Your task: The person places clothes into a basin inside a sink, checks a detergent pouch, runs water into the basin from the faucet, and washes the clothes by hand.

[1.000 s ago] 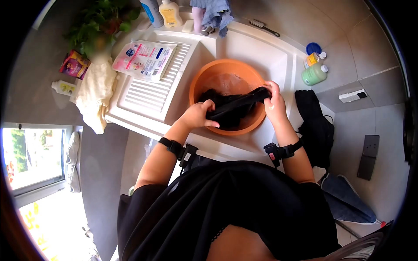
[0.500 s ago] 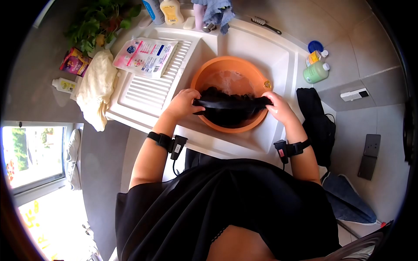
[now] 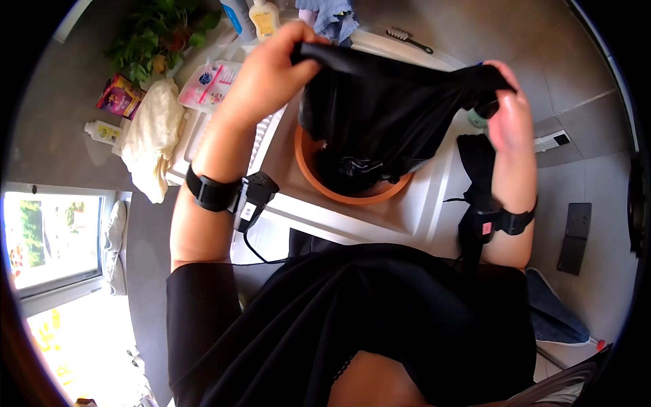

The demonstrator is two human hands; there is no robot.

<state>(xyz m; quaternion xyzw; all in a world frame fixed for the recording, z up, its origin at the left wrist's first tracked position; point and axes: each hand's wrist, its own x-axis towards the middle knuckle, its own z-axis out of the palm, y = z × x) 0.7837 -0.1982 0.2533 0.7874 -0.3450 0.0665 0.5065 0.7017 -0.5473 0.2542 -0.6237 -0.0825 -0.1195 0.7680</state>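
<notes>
A black cloth (image 3: pixel 393 102) hangs stretched between my two hands, raised above an orange basin (image 3: pixel 308 163). My left hand (image 3: pixel 281 71) is closed on its upper left corner, thumb and fingers pinching the fabric. At the upper right corner, my right hand (image 3: pixel 510 112) grips the cloth, a little blurred. The cloth's lower part hangs down into the basin, where dark wet fabric lies. The basin stands in a white sink (image 3: pixel 400 220), and the cloth covers most of its far side.
Left of the sink are a pink-white pouch (image 3: pixel 207 85), a cream cloth (image 3: pixel 152 132) and a plant (image 3: pixel 159 41). Bottles (image 3: pixel 264 19) and a brush (image 3: pixel 409 39) lie along the back ledge. A black strapped item (image 3: pixel 475 159) is at the right.
Both hands have risen from the basin and moved farther apart, lifting the black cloth and spreading it out. It now hides much of the basin and the sink's back.
</notes>
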